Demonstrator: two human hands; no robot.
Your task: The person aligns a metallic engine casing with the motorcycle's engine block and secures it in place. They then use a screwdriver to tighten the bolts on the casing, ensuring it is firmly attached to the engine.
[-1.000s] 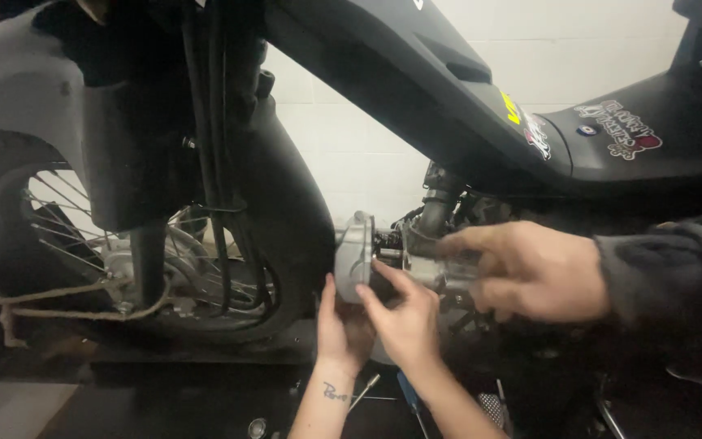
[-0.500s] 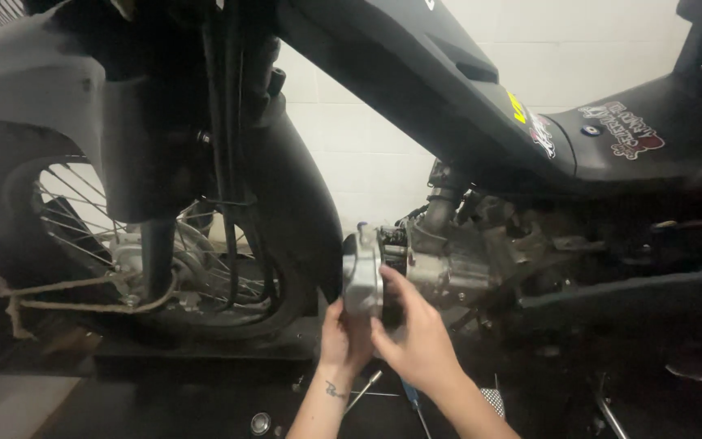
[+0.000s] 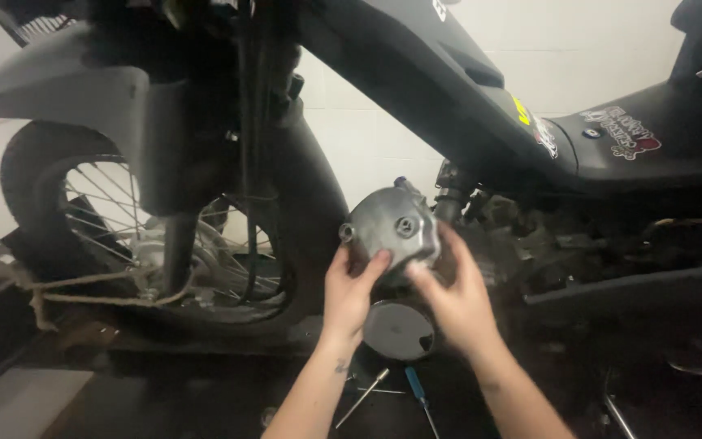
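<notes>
Both my hands hold a grey metal engine cover [image 3: 390, 225] up in front of a dark motorcycle's engine [image 3: 522, 236]. My left hand [image 3: 353, 294] grips its lower left edge with the thumb on the face. On the lower right edge sits my right hand [image 3: 454, 298], fingers behind the part. The cover's outer face, with a round cap in its middle, is turned toward me. Below my hands lies a round silver lid [image 3: 398, 329].
The motorcycle's spoked front wheel [image 3: 136, 236] is strapped down with rope [image 3: 83, 289] at the left. A blue-handled screwdriver [image 3: 418, 390] and another tool [image 3: 363, 397] lie on the dark platform below. The black seat and body [image 3: 635, 138] overhang at the right.
The other person's hand that reached in from the right has gone. The cover was edge-on against the engine; it has come away and turned its face toward me.
</notes>
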